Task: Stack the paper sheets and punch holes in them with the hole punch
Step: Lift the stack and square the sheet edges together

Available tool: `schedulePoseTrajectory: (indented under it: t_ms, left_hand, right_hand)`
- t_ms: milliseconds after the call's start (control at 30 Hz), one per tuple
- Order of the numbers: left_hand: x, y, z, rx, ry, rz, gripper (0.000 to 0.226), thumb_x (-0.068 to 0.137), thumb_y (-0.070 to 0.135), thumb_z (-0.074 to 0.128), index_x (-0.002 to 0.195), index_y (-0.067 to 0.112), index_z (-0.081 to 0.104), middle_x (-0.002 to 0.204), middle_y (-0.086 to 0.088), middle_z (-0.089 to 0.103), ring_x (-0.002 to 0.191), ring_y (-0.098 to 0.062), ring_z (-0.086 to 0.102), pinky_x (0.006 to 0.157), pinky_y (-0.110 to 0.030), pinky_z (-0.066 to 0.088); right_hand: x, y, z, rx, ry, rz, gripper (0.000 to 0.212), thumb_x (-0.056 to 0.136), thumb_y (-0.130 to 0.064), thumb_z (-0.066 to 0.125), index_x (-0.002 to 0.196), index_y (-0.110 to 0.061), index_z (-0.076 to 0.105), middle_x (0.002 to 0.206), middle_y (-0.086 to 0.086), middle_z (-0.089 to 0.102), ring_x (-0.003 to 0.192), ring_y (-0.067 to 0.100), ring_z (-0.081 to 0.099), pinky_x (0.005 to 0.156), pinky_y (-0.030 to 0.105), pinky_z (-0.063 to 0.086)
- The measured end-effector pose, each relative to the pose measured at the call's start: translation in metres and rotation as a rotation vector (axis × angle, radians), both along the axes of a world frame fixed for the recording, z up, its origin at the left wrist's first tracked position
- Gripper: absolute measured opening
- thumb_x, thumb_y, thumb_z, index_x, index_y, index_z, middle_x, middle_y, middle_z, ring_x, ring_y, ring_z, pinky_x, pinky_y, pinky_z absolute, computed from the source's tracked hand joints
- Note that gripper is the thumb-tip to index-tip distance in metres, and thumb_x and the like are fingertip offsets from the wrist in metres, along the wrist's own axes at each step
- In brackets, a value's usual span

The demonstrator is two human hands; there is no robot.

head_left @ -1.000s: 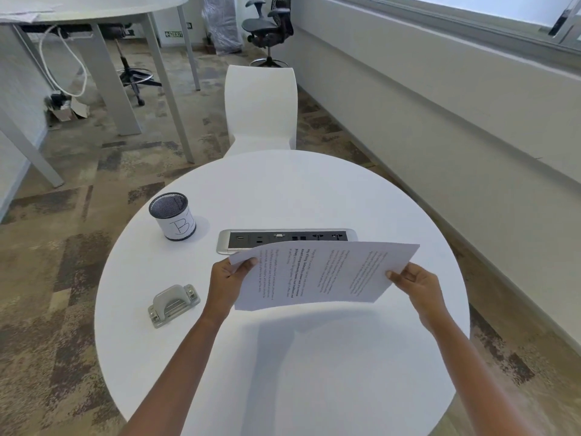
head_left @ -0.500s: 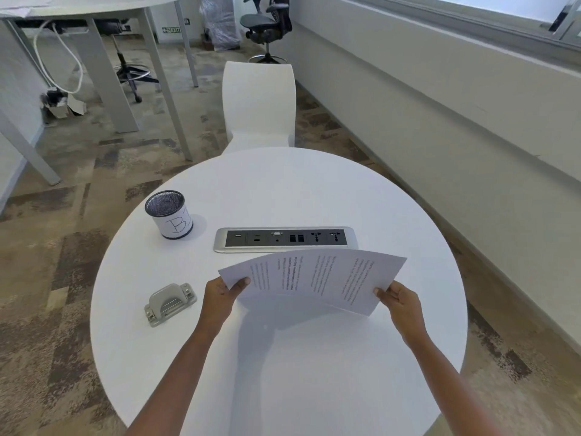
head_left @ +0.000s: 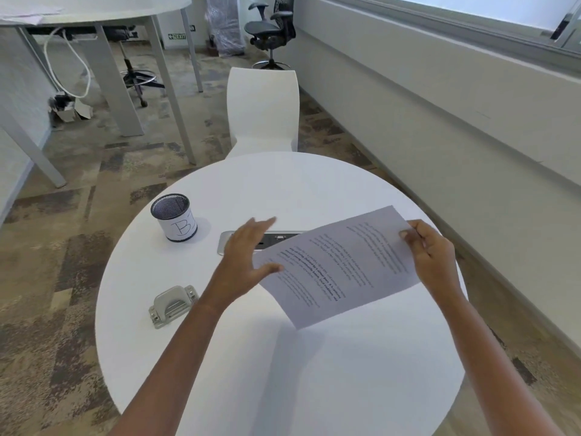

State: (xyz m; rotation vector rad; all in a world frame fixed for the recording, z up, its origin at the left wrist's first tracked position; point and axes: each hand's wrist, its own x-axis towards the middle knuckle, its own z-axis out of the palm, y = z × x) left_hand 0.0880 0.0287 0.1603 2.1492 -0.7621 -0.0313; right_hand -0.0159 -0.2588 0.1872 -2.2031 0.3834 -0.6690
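The printed paper sheets (head_left: 338, 265) hang tilted above the round white table (head_left: 283, 372), right of centre. My right hand (head_left: 432, 254) pinches their far right edge. My left hand (head_left: 248, 258) is at the sheets' left edge with its fingers spread, the thumb touching the paper; whether it grips is unclear. The grey metal hole punch (head_left: 173, 306) lies on the table at the left, apart from both hands, just left of my left forearm.
A mesh pen cup (head_left: 174, 217) marked "B" stands at the table's back left. A silver power-socket strip (head_left: 242, 242) is set in the table, partly hidden by my left hand and the sheets. A white chair (head_left: 262, 111) stands behind the table.
The sheets have risen and turned, their right end now farther away. My left hand has opened its fingers at the left edge, where it was gripping before.
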Motion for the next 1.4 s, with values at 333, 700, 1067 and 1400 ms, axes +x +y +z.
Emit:
schedulePoseTrajectory:
  t_ms: [333, 700, 1067, 1400]
  left_hand:
    - [-0.011, -0.021, 0.003, -0.184, 0.254, 0.002, 0.019, 0.087, 0.017, 0.061, 0.080, 0.033, 0.067, 0.073, 0.016, 0.065, 0.063, 0.003, 0.056, 0.056, -0.007, 0.038]
    - [-0.013, -0.010, -0.015, -0.471, 0.444, 0.197, 0.017, 0.086, 0.017, 0.062, 0.074, 0.028, 0.067, 0.062, 0.013, 0.070, 0.061, -0.006, 0.063, 0.056, -0.017, 0.051]
    - [-0.020, -0.008, -0.050, -0.567, 0.504, 0.331, 0.015, 0.086, 0.011, 0.060, 0.079, 0.022, 0.066, 0.078, 0.001, 0.068, 0.064, -0.003, 0.063, 0.059, -0.011, 0.052]
    - [-0.027, 0.000, -0.091, -0.443, 0.612, 0.337, 0.021, 0.085, 0.004, 0.060, 0.106, 0.001, 0.064, 0.099, -0.008, 0.065, 0.084, -0.021, 0.062, 0.066, -0.009, 0.052]
  right_hand:
    - [0.000, 0.017, 0.032, -0.075, -0.127, 0.097, 0.020, 0.089, -0.004, 0.053, 0.093, -0.022, 0.061, 0.093, -0.012, 0.062, 0.087, 0.003, 0.055, 0.076, 0.004, 0.039]
    - [-0.013, 0.026, -0.035, 0.858, 0.291, -0.058, 0.063, 0.084, -0.022, 0.064, 0.138, -0.016, 0.033, 0.127, 0.008, 0.055, 0.125, 0.024, 0.046, 0.101, 0.046, 0.034]
    - [-0.009, 0.057, -0.066, 0.527, 0.200, 0.026, 0.019, 0.084, -0.001, 0.060, 0.079, -0.018, 0.066, 0.084, 0.000, 0.070, 0.070, -0.001, 0.064, 0.073, 0.015, 0.048]
    - [-0.009, 0.058, -0.105, 0.341, 0.371, 0.012, 0.011, 0.087, -0.006, 0.057, 0.091, -0.005, 0.067, 0.083, 0.000, 0.066, 0.078, 0.016, 0.058, 0.060, 0.005, 0.041]
